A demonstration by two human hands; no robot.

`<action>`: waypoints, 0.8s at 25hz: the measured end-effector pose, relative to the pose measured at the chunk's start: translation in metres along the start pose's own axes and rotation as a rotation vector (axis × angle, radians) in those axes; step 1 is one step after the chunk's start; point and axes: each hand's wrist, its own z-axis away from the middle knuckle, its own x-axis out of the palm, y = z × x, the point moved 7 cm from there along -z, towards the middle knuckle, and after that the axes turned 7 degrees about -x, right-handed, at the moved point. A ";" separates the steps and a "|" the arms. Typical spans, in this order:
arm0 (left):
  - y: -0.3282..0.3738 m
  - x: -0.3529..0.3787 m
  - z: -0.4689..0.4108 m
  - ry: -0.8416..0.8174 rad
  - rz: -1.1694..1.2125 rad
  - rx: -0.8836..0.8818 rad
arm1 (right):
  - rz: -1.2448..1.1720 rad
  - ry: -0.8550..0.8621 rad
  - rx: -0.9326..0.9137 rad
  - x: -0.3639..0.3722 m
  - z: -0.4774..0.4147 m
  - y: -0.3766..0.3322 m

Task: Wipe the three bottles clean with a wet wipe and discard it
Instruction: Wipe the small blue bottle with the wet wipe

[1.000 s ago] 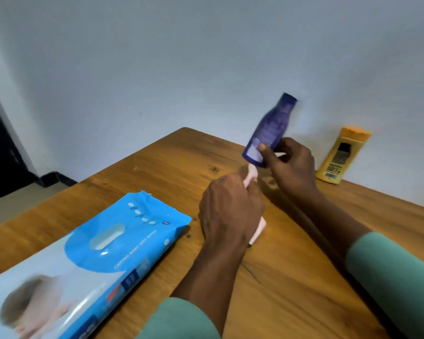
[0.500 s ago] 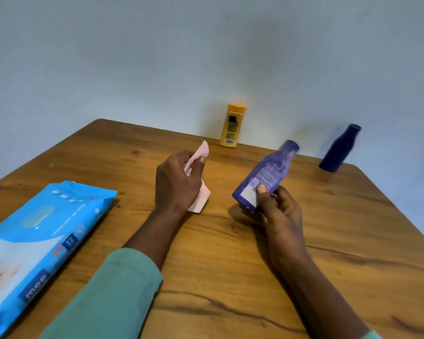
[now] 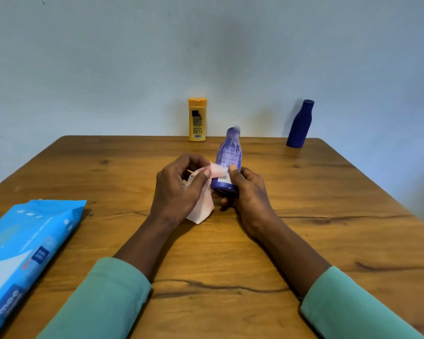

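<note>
Left hand (image 3: 179, 189): we are pinching the wipe (image 3: 202, 211) between thumb and curled fingers. Its lower fold is hanging below the hand, close over the tabletop (image 3: 328, 204).
Right hand (image 3: 249, 194): we are gripping the purple bottle (image 3: 229, 160) round its base, with the thumb on the label and the cap pointing up and away.
Change: half a second ago the hands were standing apart, with the wipe held clear to the left. Now we are bringing them together, and the wipe's top edge is touching the bottle's lower label. The bottle is also standing nearer upright.
Meaning: we are judging that wiping of this bottle is starting or resuming. Discarding is not yet due.
Other bottles: the yellow bottle (image 3: 197, 119) and the blue bottle (image 3: 300, 124) are standing at the far edge, well apart, with neither hand on them. We cannot tell whether they are already clean.
Hidden: the right fingers are lying behind the bottle, and the cap is blurring. The label print is too small to read. The pack (image 3: 27, 245) is running off the left edge. No bin is showing.
</note>
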 end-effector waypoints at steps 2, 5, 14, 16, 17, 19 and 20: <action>0.004 0.007 0.003 -0.015 -0.023 0.037 | 0.003 0.014 -0.007 -0.002 -0.002 -0.001; 0.006 0.015 0.006 -0.068 0.008 0.058 | -0.012 0.045 -0.005 -0.007 -0.004 -0.003; -0.019 0.009 -0.005 0.016 0.395 -0.216 | 0.061 -0.130 -0.017 0.008 -0.006 -0.001; -0.019 0.013 -0.005 -0.009 0.420 -0.243 | 0.037 -0.109 -0.009 0.008 -0.008 -0.002; -0.019 0.018 -0.005 -0.050 0.410 -0.246 | -0.010 -0.076 0.004 0.006 -0.009 -0.001; -0.019 0.029 -0.003 -0.150 0.366 -0.239 | -0.126 -0.006 0.031 -0.002 -0.011 -0.002; -0.019 0.032 -0.002 -0.186 0.344 -0.239 | -0.178 0.012 0.048 -0.004 -0.012 -0.001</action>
